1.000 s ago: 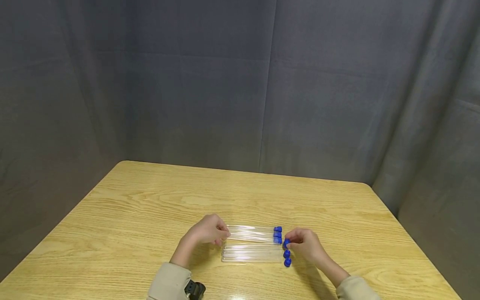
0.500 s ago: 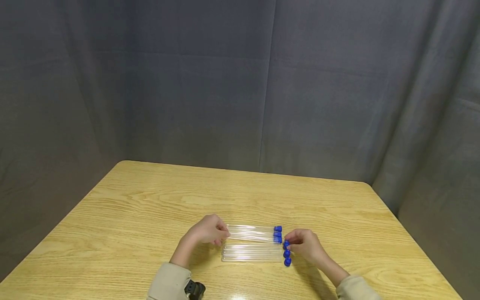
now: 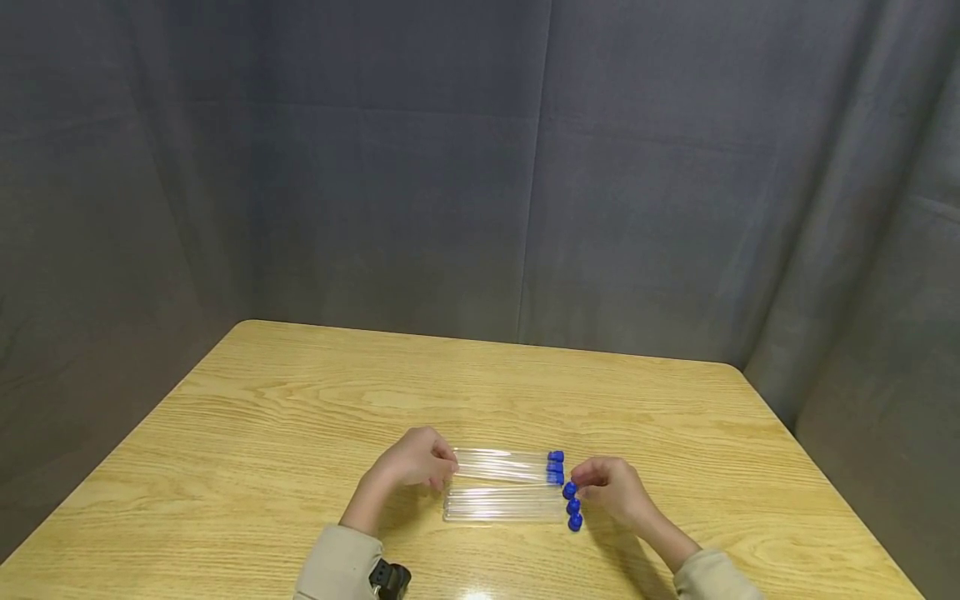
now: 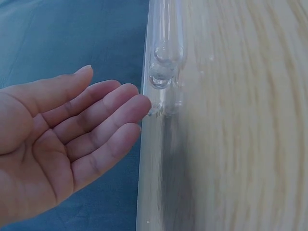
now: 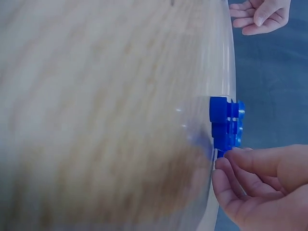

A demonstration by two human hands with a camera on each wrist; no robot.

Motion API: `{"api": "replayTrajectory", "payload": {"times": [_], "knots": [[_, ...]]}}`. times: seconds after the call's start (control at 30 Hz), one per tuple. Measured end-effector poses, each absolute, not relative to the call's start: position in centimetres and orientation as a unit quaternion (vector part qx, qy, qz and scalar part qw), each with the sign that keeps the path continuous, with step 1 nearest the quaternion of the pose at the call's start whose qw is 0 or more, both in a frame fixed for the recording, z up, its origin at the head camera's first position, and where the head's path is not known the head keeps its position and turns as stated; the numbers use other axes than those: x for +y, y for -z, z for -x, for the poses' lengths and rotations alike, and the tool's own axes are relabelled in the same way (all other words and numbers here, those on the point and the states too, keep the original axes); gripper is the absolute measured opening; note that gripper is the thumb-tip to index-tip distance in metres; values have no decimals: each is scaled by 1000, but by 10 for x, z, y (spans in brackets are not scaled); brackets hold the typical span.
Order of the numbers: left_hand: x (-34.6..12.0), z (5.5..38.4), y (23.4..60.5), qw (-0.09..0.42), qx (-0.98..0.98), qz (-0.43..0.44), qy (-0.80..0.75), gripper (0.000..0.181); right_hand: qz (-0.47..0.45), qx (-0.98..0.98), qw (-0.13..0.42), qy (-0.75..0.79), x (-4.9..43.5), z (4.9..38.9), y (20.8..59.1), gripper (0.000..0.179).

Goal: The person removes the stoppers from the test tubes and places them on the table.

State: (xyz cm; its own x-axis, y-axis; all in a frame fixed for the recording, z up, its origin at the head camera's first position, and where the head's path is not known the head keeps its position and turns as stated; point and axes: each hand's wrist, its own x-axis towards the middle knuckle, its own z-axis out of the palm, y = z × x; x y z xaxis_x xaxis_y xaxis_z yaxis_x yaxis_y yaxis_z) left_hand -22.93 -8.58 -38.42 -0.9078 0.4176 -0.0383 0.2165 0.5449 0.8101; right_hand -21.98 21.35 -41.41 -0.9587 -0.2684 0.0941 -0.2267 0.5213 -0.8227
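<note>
Several clear test tubes lie side by side on the table. The far group (image 3: 498, 465) has blue caps (image 3: 555, 467) on its right ends; the near group (image 3: 502, 505) shows no caps on the tubes. My left hand (image 3: 420, 457) is by the left ends of the far tubes; in the left wrist view its fingers (image 4: 108, 126) are extended beside the rounded ends. Three loose blue caps stand in a row to the right of the near tubes. With thumb and finger, my right hand (image 3: 611, 485) pinches the farthest loose cap (image 3: 569, 490).
The wooden table (image 3: 315, 375) extends around the tubes, with a grey curtain (image 3: 405, 208) behind it and at both sides. A black watch (image 3: 390, 578) is on the left wrist. The other loose caps (image 3: 574, 522) stand close below the right hand's fingers.
The farthest loose cap has shifted slightly left and nearer, toward the tubes, and shows more clearly beside the right fingertips. The left hand has hardly moved.
</note>
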Motion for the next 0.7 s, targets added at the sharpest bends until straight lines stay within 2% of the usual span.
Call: {"api": "replayTrajectory", "payload": {"times": [0.33, 0.7], "knots": [[-84, 235, 382, 77, 869, -184, -452, 10, 135, 880, 0, 456, 216, 220, 407, 12], [-82, 242, 384, 81, 862, -173, -469, 11, 141, 869, 18, 474, 219, 221, 413, 12]]}}
